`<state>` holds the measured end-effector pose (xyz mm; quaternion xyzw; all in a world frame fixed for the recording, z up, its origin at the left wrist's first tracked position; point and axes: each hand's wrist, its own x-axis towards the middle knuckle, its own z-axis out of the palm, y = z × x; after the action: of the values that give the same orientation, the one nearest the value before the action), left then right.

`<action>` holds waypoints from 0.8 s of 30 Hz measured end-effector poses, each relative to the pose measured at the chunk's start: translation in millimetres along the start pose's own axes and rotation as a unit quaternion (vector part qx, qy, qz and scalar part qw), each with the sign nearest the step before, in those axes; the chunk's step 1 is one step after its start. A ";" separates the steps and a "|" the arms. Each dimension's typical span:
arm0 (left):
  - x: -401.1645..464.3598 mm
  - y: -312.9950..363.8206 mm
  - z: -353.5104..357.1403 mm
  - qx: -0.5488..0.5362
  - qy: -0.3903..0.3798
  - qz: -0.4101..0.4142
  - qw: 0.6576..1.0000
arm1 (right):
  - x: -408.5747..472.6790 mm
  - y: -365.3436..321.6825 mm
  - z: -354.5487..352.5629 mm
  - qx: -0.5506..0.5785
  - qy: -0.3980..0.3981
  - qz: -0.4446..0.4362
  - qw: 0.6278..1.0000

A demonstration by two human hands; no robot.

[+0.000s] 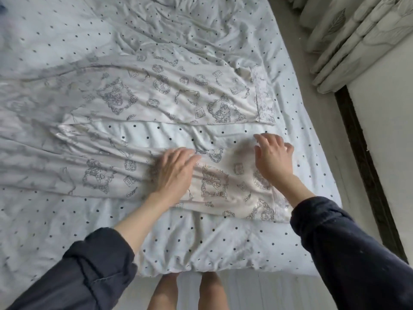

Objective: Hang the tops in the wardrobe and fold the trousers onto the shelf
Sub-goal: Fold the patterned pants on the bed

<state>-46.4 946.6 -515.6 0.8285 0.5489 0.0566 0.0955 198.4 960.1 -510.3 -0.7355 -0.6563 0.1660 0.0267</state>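
A pair of pale printed trousers [161, 95] lies spread across the bed, both legs running left to right with lace hems at the right. My left hand [176, 171] lies flat on the near leg [214, 180], fingers straight and pressing the cloth. My right hand [273, 156] hovers over the same leg near its hem, fingers spread and slightly bent, holding nothing. The far leg lies flat above a strip of bare sheet.
The bed carries a white sheet with dark dots [67, 41], wrinkled at the far side. Its front edge [223, 268] is just before my legs. At the right run a strip of floor, a dark frame [366, 171] and pale curtains [348, 41].
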 end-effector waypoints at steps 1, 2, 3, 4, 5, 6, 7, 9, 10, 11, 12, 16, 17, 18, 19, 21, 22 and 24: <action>7.9 -12.6 -4.3 0.019 -0.004 -0.022 1.000 | 9.5 -4.9 2.8 -0.030 -0.022 -0.024 0.999; 14.8 -23.4 -8.4 0.040 -0.020 -0.041 0.998 | 17.2 -8.0 5.0 -0.061 -0.043 -0.040 0.996; 20.9 -32.2 -11.8 0.057 -0.048 -0.059 0.996 | 23.0 -9.6 6.0 -0.084 -0.059 -0.045 0.994; 26.3 -38.1 -14.6 0.069 -0.077 -0.073 0.992 | 26.5 -9.8 5.5 -0.097 -0.069 -0.042 0.992; 30.9 -41.3 -16.2 0.077 -0.102 -0.083 0.988 | 28.8 -7.9 4.1 -0.102 -0.072 -0.039 0.991; 34.2 -42.6 -16.9 0.085 -0.126 -0.089 0.984 | 29.4 -3.5 2.8 -0.105 -0.076 -0.040 0.991; 37.6 -41.7 -16.5 0.090 -0.138 -0.090 0.982 | 29.9 2.2 1.1 -0.119 -0.079 -0.051 0.988; 42.4 -37.8 -13.4 0.091 -0.115 -0.085 0.986 | 29.0 14.6 0.7 -0.157 -0.056 -0.095 0.981; 46.1 -35.1 -11.3 0.085 -0.083 -0.081 0.990 | 29.9 21.4 -0.3 -0.162 -0.032 -0.103 0.981; 51.6 -31.7 -10.3 0.074 -0.041 -0.074 0.994 | 33.1 27.0 -2.5 -0.161 -0.004 -0.095 0.982; 57.3 -29.6 -9.4 0.061 -0.001 -0.070 0.996 | 36.3 30.0 -5.4 -0.163 0.022 -0.078 0.983; 90.7 -20.5 -8.3 -0.004 0.085 -0.068 0.994 | 58.7 32.4 -14.7 -0.191 0.019 0.008 0.981; 97.8 -21.2 -6.8 -0.012 0.092 -0.065 0.994 | 63.9 30.6 -12.8 -0.196 0.013 0.027 0.980; 101.7 -20.7 -5.7 -0.021 0.087 -0.061 0.994 | 64.2 28.6 -12.7 -0.196 0.004 0.050 0.979; 103.5 -21.3 -3.4 -0.022 0.073 -0.061 0.995 | 63.8 26.1 -11.4 -0.194 -0.006 0.069 0.978; 101.9 -23.3 6.8 -0.019 0.025 -0.077 0.997 | 63.0 20.4 -4.9 -0.177 -0.023 0.101 0.979; 98.2 -23.7 11.7 -0.024 0.002 -0.084 0.996 | 61.7 17.5 -3.2 -0.159 -0.023 0.115 0.980; 82.1 -25.6 18.4 -0.037 -0.004 -0.072 0.997 | 55.6 10.5 0.9 -0.110 -0.013 0.122 0.986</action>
<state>-33.6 1030.1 -540.2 0.7829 0.6044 0.0660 0.1323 212.8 1012.7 -525.5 -0.8062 -0.5765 0.1041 -0.0829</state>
